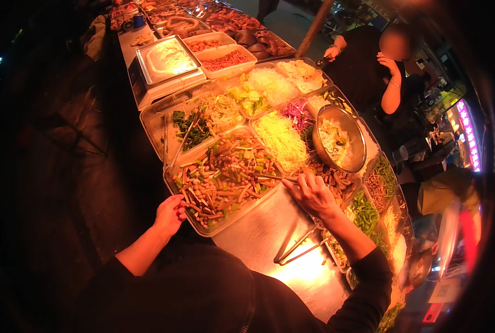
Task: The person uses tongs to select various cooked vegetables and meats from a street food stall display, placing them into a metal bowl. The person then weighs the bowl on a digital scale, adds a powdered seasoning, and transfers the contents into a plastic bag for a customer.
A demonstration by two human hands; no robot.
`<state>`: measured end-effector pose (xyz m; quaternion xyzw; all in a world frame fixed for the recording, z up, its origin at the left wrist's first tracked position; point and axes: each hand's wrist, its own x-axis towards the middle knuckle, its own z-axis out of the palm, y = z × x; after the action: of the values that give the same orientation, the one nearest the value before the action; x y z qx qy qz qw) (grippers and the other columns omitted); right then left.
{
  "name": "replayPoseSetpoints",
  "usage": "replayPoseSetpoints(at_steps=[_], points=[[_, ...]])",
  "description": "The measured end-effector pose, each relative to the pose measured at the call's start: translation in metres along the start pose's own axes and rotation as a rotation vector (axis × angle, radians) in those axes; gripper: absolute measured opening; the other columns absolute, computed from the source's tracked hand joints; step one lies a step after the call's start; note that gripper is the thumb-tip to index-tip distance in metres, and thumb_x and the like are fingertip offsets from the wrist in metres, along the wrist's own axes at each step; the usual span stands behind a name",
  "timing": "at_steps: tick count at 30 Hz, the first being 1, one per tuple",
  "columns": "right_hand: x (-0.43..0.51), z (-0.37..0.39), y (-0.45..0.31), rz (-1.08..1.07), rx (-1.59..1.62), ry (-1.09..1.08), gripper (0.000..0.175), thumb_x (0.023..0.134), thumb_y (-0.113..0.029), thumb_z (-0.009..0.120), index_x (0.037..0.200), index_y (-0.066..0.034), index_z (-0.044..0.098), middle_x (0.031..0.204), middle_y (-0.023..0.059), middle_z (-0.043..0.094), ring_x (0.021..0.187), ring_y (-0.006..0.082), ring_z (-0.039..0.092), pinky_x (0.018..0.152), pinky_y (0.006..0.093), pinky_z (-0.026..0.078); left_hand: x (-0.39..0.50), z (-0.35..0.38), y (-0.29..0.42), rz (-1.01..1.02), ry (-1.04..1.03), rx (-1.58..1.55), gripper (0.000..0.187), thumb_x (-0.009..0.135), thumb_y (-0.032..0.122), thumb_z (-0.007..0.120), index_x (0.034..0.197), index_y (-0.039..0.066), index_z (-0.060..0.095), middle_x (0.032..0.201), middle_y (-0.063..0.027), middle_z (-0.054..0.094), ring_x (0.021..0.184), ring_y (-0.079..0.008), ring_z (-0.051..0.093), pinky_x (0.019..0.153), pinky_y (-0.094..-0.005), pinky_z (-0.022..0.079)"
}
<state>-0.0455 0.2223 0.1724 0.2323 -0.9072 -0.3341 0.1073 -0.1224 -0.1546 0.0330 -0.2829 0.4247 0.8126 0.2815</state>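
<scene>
My right hand (314, 193) grips metal tongs (272, 177), whose far end reaches into a clear tray of mixed chopped food (226, 175) with peanuts or beans and green pieces. At the near left corner of this tray is my left hand (170, 214), its fingers curled at the rim; whether it grips the rim I cannot tell. Beyond the right hand a steel bowl (359, 125) with pale shredded food stands tilted over the trays. Yellow shreds (281, 139) fill the tray beside the mixed food.
Another pair of tongs (299, 247) lies on the steel counter (247, 237). A scale with a metal tray (168, 60) stands at the back left, near white tubs (226, 60). Tongs (185, 137) rest in the greens tray. Across the counter stands a person (356, 62); more food trays line the right.
</scene>
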Motion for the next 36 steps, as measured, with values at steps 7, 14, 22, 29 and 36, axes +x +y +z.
replayPoseSetpoints(at_steps=[7,14,22,29,36], points=[[-0.008,-0.029,0.009,-0.008,0.1,0.024,0.049,0.085,-0.018,0.051,0.134,-0.0282,0.051,0.09,0.005,0.054,0.08,0.0175,0.052,0.062,0.0281,0.041,0.001,0.003,0.009,0.013,-0.019,0.006,0.008,0.092,0.011,0.052,0.099,0.008,0.055,0.075,-0.0015,0.053,0.059,-0.0108,0.045,0.05,-0.0234,0.037],[-0.029,-0.067,0.043,0.144,0.105,-0.042,0.05,0.082,-0.015,0.053,0.129,-0.0315,0.056,0.081,0.0001,0.049,0.073,0.0152,0.05,0.06,0.0284,0.04,0.008,0.002,0.009,0.015,-0.035,0.001,0.009,0.092,0.012,0.052,0.1,0.008,0.056,0.074,-0.001,0.053,0.059,-0.0113,0.045,0.05,-0.0239,0.036],[-0.091,-0.065,0.128,0.424,-0.078,-0.077,0.054,0.08,-0.006,0.054,0.126,-0.0328,0.057,0.078,0.0011,0.05,0.072,0.0167,0.052,0.059,0.0296,0.043,0.017,0.006,0.007,-0.002,-0.032,0.03,0.013,0.092,0.013,0.053,0.103,0.008,0.054,0.076,-0.0003,0.053,0.058,-0.0102,0.045,0.049,-0.0228,0.036],[-0.146,0.04,0.121,0.953,0.363,-0.408,0.044,0.095,-0.018,0.049,0.132,-0.0426,0.049,0.087,0.0067,0.06,0.071,0.0176,0.059,0.057,0.029,0.049,0.021,0.009,0.007,-0.01,-0.052,0.012,0.012,0.091,0.013,0.054,0.102,0.01,0.054,0.075,-0.0006,0.053,0.058,-0.0108,0.044,0.048,-0.0236,0.036],[-0.118,0.094,0.03,1.653,2.035,0.419,0.054,0.093,-0.008,0.051,0.144,-0.0212,0.038,0.073,0.0008,0.058,0.048,0.0062,0.046,0.041,0.0194,0.036,0.013,0.023,0.012,-0.003,-0.102,-0.011,0.009,0.092,0.013,0.053,0.1,0.01,0.054,0.074,-0.0012,0.053,0.057,-0.0114,0.044,0.048,-0.0239,0.036]])
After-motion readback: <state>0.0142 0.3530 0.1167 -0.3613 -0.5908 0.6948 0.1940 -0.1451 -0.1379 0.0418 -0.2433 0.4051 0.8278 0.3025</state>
